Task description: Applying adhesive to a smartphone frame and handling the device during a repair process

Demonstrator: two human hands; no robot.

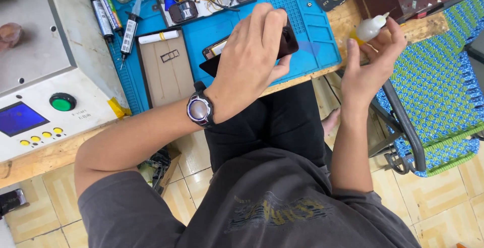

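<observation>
On the left sits a white machine (pixel 55 84) with a green button (pixel 62 101), and beside it dark glue tubes (pixel 113 18) lie on the blue mat (pixel 307 31). A tan board (pixel 166 69) rests nearer the bench edge.

At the middle, the left hand (pixel 252 56), a wristwatch (pixel 199 109) on its wrist, is clamped over a dark phone (pixel 288 43), fingers curled across its top and thumb under the near edge. The phone lies flat on the mat, mostly hidden beneath the palm. I judge it thin, stiff, smooth and easily cracked, so holding it by the long edges looks safest.

To the right, well apart from the phone and off the bench edge, the right hand (pixel 368 61) pinches a small white dropper bottle (pixel 370 27) between fingertips and thumb, nozzle tilted up. It looks light, soft-walled and squeezable. A blue-green woven chair (pixel 438 86) stands farthest right.
</observation>
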